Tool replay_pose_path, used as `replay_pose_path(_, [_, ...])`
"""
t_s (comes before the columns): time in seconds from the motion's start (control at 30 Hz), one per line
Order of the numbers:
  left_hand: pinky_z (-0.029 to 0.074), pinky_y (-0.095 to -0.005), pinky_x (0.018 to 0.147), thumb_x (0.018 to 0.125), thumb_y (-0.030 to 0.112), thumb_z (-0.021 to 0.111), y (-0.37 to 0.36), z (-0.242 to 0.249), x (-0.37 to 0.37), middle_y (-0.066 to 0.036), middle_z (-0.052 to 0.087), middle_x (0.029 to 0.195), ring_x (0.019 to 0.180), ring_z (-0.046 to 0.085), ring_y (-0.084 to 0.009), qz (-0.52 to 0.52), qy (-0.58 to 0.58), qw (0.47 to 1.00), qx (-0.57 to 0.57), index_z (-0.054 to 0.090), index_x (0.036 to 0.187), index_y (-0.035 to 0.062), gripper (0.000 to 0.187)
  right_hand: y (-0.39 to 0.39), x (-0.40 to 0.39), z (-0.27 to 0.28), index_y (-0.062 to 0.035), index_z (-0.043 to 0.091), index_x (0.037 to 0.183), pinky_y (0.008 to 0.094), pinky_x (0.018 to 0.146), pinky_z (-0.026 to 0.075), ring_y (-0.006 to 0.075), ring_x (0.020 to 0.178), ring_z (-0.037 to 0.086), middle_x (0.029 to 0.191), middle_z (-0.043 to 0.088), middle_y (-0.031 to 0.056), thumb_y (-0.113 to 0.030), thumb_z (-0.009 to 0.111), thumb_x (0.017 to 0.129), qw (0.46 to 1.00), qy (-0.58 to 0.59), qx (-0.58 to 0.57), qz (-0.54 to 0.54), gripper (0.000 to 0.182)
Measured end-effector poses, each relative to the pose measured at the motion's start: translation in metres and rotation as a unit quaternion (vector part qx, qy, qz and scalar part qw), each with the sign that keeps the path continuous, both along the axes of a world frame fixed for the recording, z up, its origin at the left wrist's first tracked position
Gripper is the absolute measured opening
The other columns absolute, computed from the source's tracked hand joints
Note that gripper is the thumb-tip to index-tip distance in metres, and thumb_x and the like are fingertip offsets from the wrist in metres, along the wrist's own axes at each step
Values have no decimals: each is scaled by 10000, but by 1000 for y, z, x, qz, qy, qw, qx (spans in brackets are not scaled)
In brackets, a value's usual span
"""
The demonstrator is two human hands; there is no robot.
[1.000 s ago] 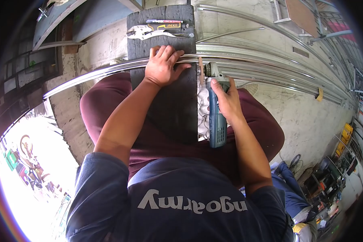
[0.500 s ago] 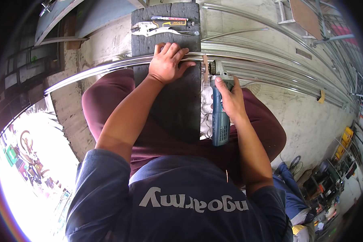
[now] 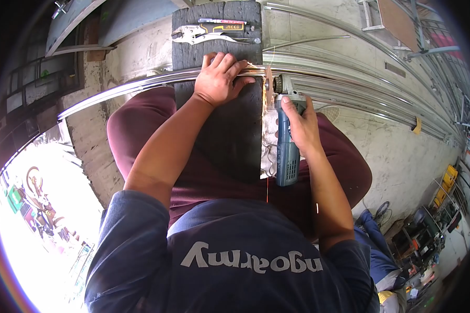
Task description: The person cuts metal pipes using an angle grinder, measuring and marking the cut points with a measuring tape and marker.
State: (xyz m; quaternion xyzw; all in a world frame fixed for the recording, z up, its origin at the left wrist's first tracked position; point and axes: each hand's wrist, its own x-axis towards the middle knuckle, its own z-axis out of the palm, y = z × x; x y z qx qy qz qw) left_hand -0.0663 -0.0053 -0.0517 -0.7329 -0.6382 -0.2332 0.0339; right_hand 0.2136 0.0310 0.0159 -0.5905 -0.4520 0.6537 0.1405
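My left hand is closed over shiny metal tubes, pressing them down on a dark wooden block. In my right hand is a blue-green angle grinder, gripped with its body pointing back towards me. Its thin cutting disc stands edge-on at the tubes, just right of the block's edge and close to my left thumb. Orange sparks stream from the disc, some down along the block's side and some towards my left fingers.
Locking pliers and a marker pen lie at the block's far end. More long metal tubes run across the floor on the right. At lower right are another person's blue-clothed legs and a rack of tools.
Sparks now fly thickly at the disc, where only a stray streak showed before. The grinder has shifted slightly, its rear end a little higher in view. My left hand keeps its hold.
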Motion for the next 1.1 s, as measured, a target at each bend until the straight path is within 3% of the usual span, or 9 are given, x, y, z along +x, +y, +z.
replay_pose_path(0.1, [468, -477, 1044, 945, 558, 799, -2, -4, -1, -21, 652, 1120, 1065, 642, -255, 2, -5, 1000, -23, 771, 1280, 181, 506, 1, 1, -1, 57, 520, 1535, 391, 1015, 550, 264, 1166, 700, 1291, 733, 206, -597, 796, 1010, 1000, -9, 6, 7, 883])
replay_pose_path(0.4, [471, -475, 1026, 941, 534, 810, -2, -5, -2, -23, 651, 1109, 1059, 641, -258, -2, 2, 1000, -8, 770, 1256, 180, 475, 2, 2, -5, 67, 526, 1520, 390, 1019, 551, 272, 1164, 708, 1283, 740, 219, -595, 793, 1010, 1000, -2, 19, 12, 877])
replay_pose_path(0.5, [480, -460, 959, 883, 477, 875, 0, -6, -1, -30, 645, 1065, 1004, 640, -274, -13, -5, 1000, 14, 772, 1258, 175, 492, 1, 3, -8, 69, 529, 1515, 387, 1016, 552, 265, 1155, 708, 1270, 743, 213, -587, 793, 1014, 1000, -5, 19, 11, 867])
replay_pose_path(0.6, [470, -478, 1022, 933, 523, 820, -2, -7, -1, -26, 647, 1101, 1058, 640, -266, -7, -6, 1000, -9, 778, 1231, 180, 456, 1, 2, -9, 69, 534, 1511, 386, 1011, 554, 259, 1149, 709, 1267, 744, 209, -585, 791, 1016, 1000, 2, 21, 6, 859])
replay_pose_path(0.73, [476, -472, 991, 921, 503, 840, -2, -9, -2, -34, 643, 1082, 1034, 637, -276, -14, -4, 1000, 10, 776, 1228, 180, 451, 2, 0, -3, 67, 540, 1507, 387, 1005, 556, 255, 1147, 707, 1266, 744, 207, -587, 788, 1018, 1000, 4, 16, 9, 854])
replay_pose_path(0.8, [491, -462, 929, 895, 473, 880, 0, -7, -2, -50, 634, 1041, 992, 635, -297, -22, -9, 999, 21, 772, 1229, 175, 460, 2, 0, -3, 60, 543, 1508, 377, 954, 563, 236, 1090, 708, 1226, 747, 188, -579, 791, 1019, 1000, 5, 15, 8, 841])
replay_pose_path(0.97, [497, -461, 888, 873, 482, 899, -1, -3, -1, -56, 629, 1017, 966, 638, -303, 9, -44, 998, 32, 775, 1190, 171, 461, 4, 1, 10, 14, 557, 1510, 309, 665, 530, 130, 783, 655, 1015, 725, 73, -532, 813, 1019, 999, 13, -34, -9, 778])
replay_pose_path(1.1, [492, -444, 861, 864, 483, 907, -1, -3, -1, -50, 628, 985, 933, 644, -290, 16, -58, 998, 25, 779, 1176, 169, 461, 6, 11, 11, -62, 546, 1423, 353, 551, 637, 166, 744, 719, 976, 662, 70, -449, 804, 1050, 999, 43, -10, -23, 597])
